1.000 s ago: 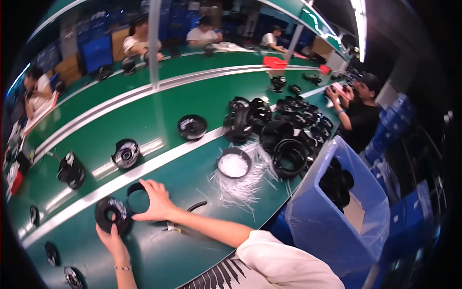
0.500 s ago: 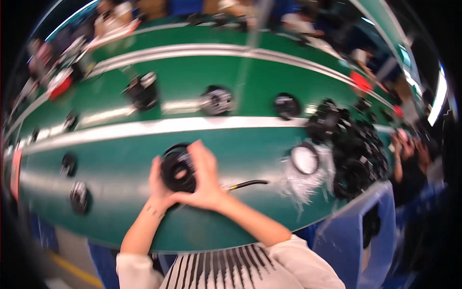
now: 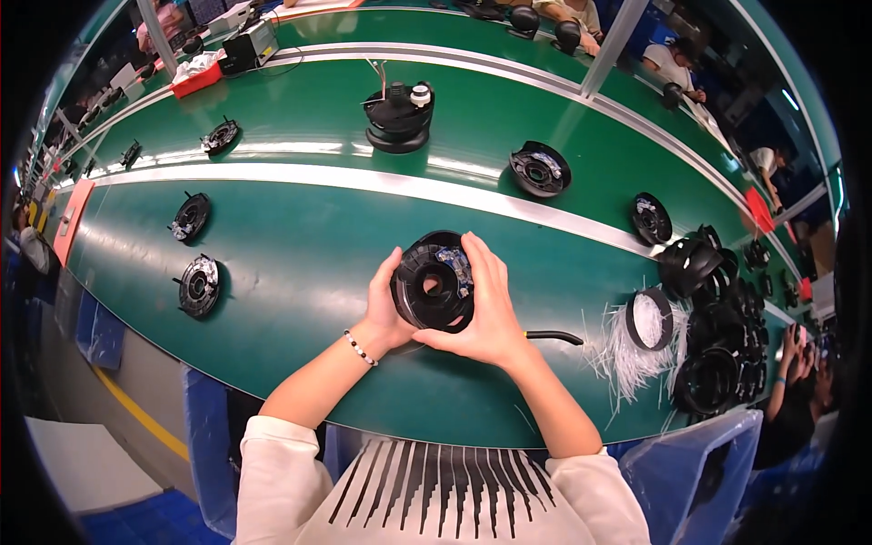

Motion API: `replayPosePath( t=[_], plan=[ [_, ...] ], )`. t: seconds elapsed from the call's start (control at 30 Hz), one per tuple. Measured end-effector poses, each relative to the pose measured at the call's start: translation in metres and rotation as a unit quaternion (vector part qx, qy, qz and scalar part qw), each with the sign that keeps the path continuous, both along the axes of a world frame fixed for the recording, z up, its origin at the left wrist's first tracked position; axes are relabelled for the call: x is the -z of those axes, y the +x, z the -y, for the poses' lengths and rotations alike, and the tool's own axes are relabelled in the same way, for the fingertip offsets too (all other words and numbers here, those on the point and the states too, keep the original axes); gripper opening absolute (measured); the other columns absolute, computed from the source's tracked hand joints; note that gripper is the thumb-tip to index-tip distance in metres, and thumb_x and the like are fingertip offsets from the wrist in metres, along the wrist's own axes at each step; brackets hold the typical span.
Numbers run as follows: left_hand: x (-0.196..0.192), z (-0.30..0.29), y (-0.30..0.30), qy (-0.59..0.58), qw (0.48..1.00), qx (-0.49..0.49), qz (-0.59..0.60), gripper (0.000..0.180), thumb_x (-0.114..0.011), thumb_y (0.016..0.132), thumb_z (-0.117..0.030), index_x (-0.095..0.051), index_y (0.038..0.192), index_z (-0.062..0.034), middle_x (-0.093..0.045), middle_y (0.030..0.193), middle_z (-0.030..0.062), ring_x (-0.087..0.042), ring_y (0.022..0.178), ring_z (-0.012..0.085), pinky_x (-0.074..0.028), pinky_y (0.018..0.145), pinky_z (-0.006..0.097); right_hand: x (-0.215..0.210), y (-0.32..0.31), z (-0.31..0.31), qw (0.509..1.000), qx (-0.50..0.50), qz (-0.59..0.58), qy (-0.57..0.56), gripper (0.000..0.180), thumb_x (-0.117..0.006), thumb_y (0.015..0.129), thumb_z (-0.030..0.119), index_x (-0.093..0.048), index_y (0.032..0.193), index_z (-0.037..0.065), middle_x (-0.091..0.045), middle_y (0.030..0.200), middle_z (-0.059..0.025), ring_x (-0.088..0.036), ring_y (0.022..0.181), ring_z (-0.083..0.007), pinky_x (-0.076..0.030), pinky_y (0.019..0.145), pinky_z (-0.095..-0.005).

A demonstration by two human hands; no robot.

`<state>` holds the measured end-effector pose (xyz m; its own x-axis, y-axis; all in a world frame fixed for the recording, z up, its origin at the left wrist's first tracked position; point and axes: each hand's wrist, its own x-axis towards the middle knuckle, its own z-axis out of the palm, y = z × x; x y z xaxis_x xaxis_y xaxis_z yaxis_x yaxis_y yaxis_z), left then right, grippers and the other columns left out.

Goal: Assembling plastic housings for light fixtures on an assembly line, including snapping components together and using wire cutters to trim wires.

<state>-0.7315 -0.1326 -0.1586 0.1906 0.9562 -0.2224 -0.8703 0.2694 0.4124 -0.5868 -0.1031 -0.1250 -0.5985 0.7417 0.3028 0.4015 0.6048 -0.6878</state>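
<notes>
Grip: disc housing [image 3: 413, 283] clamped between left hand [image 3: 385, 304] and right hand [image 3: 490, 313]
Circuit board [image 3: 454, 265]: mounted; full housing closure can't be told
Loose discs [image 3: 193, 295]: untouched on table [image 3: 300, 259]

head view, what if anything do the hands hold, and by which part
A round black part, held by its outer rim: left hand on its left side, right hand on its right.
</notes>
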Motion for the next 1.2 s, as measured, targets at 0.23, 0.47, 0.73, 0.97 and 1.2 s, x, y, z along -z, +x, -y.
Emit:
replayPosePath(
  t=[0.23,0.47,0.73,0.97,1.2],
  plan=[
    [0.004,0.003,0.006,-0.035,0.999,-0.036,0.003,0.049,-0.033,0.082,-0.044,-0.051,0.111,-0.0085,-0.054,0.106,0.009,-0.049,0.102,0.0236,-0.038,0.09,0.039,-0.005,0.005,-0.002,0.996,-0.077,0.012,0.052,0.105,-0.077,0.046,0.029,-0.02,0.13,0.003,-0.019,0.132,-0.0222,-0.018,0.123,-0.0391,-0.019,0.101,-0.0457],
    [-0.002,0.008,0.004,0.001,1.0,-0.008,0.015,0.077,-0.02,0.079,-0.066,-0.04,0.122,-0.0052,-0.045,0.12,0.0129,-0.044,0.111,0.0264,-0.036,0.094,0.04,0.009,-0.003,0.0,1.0,-0.009,0.002,0.027,0.109,-0.078,0.046,0.041,-0.021,0.126,-0.006,-0.024,0.128,-0.0244,-0.024,0.118,-0.0399,-0.024,0.097,-0.0465],
    [-0.004,0.005,0.005,0.027,0.997,-0.077,-0.013,0.056,-0.034,0.082,-0.049,-0.045,0.113,-0.005,-0.053,0.107,0.0119,-0.053,0.097,0.0227,-0.044,0.084,0.036,0.005,-0.021,0.008,0.996,0.078,0.004,0.036,0.111,-0.078,0.045,0.043,-0.019,0.126,-0.006,-0.026,0.126,-0.0231,-0.026,0.116,-0.0369,-0.026,0.096,-0.0452],
    [-0.007,0.008,0.004,0.041,0.996,-0.084,-0.01,0.058,-0.033,0.081,-0.05,-0.045,0.113,-0.0036,-0.053,0.108,0.0127,-0.053,0.097,0.0236,-0.044,0.085,0.036,0.003,-0.028,0.016,0.992,0.118,0.004,0.049,0.108,-0.075,0.047,0.046,-0.02,0.125,-0.006,-0.028,0.124,-0.0215,-0.028,0.113,-0.0365,-0.027,0.092,-0.0447],
    [-0.005,-0.001,0.0,0.024,0.997,-0.078,0.004,0.057,-0.03,0.084,-0.051,-0.049,0.111,-0.0045,-0.055,0.106,0.0115,-0.053,0.097,0.024,-0.044,0.083,0.036,-0.015,-0.025,0.005,0.99,0.051,0.098,0.087,0.115,-0.076,0.044,0.052,-0.019,0.128,-0.003,-0.02,0.131,-0.0234,-0.015,0.123,-0.043,-0.016,0.095,-0.057]
  ],
)
